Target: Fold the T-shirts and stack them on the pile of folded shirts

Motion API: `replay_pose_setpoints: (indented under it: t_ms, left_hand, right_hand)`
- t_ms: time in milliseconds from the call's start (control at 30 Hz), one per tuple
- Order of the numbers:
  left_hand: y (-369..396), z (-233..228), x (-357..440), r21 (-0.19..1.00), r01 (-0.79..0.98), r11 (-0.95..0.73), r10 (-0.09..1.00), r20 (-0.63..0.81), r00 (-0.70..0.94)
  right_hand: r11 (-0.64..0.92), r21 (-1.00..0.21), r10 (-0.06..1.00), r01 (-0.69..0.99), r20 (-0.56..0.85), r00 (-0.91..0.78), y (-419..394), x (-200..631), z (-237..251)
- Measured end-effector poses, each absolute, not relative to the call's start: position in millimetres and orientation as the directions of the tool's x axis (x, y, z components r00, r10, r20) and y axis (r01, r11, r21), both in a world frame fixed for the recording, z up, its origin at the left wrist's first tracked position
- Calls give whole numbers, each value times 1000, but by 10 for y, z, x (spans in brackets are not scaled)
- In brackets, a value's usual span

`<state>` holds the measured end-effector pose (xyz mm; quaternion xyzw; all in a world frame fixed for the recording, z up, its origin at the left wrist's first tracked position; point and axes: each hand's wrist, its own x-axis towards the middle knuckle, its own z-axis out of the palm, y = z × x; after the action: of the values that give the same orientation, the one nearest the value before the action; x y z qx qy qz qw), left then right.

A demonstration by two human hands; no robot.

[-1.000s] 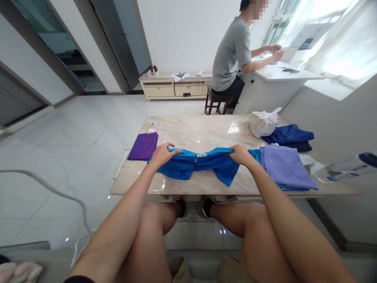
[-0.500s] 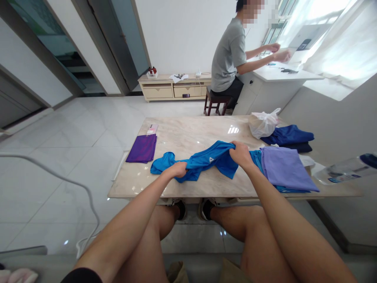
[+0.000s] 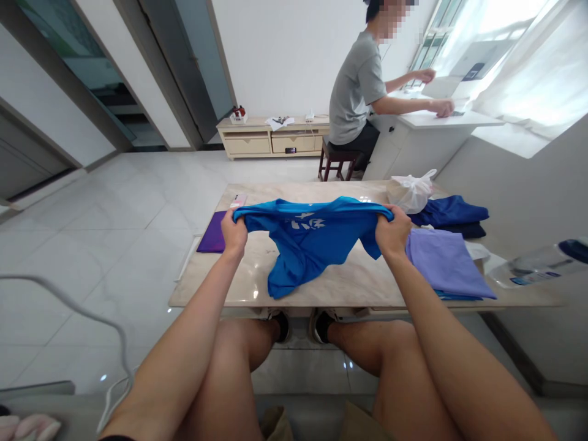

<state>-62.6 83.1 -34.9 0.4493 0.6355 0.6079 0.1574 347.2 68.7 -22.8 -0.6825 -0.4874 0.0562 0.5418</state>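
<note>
A blue T-shirt (image 3: 316, 239) with a pale print is stretched between my two hands above the marble-topped table. My left hand (image 3: 234, 233) is closed around its left end, in front of the folded purple cloth (image 3: 211, 234). At the other end, my right hand (image 3: 392, 231) grips the fabric close to the folded lavender cloth (image 3: 443, 260). The shirt's lower part hangs in loose folds toward the table's near edge.
On the table (image 3: 206, 285) a white plastic bag (image 3: 411, 191) sits beside dark blue folded clothes (image 3: 452, 214). A clear bottle (image 3: 537, 264) stands at the right. Beyond, a person (image 3: 356, 92) sits on a stool at a white desk (image 3: 427, 119).
My hands have moved apart, the left one up and leftward. The bunched T-shirt is now lifted and spread, showing its print. The seated person's nearer hand has lowered to the desk.
</note>
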Motion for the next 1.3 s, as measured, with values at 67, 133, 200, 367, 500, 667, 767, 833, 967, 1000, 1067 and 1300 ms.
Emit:
replay_pose_setpoints:
  t_ms: [67,133,200,367,500,667,767,833,967,1000,1067,1300]
  left_hand:
    - [782,-360,-771,885,447,-128,730,389,-562]
    - [724,-358,-836,858,502,-111,714,420,-560]
    - [684,-331,-848,843,524,-124,697,450,-558]
    - [636,-191,-804,827,484,-287,677,532,-508]
    - [596,-130,-811,798,545,-259,721,535,-441]
    - [559,-209,-865,731,679,74,852,308,-424]
    - [537,-209,-867,742,667,66,841,319,-438]
    - [517,-169,-847,757,652,-33,797,413,-440]
    - [493,-105,-776,737,641,-213,654,595,-467]
    - [497,-105,-760,739,638,-217,643,600,-476]
    - [514,-120,-745,750,635,-186,660,574,-485]
    - [541,-217,-847,733,678,54,890,272,-365]
  right_hand:
    - [92,-762,768,641,464,441,654,3371,-170]
    - [98,-737,801,669,457,387,615,3282,-105]
    - [96,-716,814,692,457,359,578,3222,-41]
    - [145,-717,781,682,506,366,561,3217,22]
    - [164,-763,829,625,450,331,628,3290,-63]
    - [0,-757,929,653,242,280,678,3364,-178]
    - [-41,-751,899,659,261,353,673,3393,-164]
    - [-28,-755,876,655,297,380,662,3401,-135]
    - [38,-769,803,638,404,439,633,3378,-98]
    - [42,-771,790,636,416,451,628,3367,-97]
    - [25,-768,784,640,412,464,627,3350,-100]
    - [-89,-714,907,694,230,353,679,3423,-204]
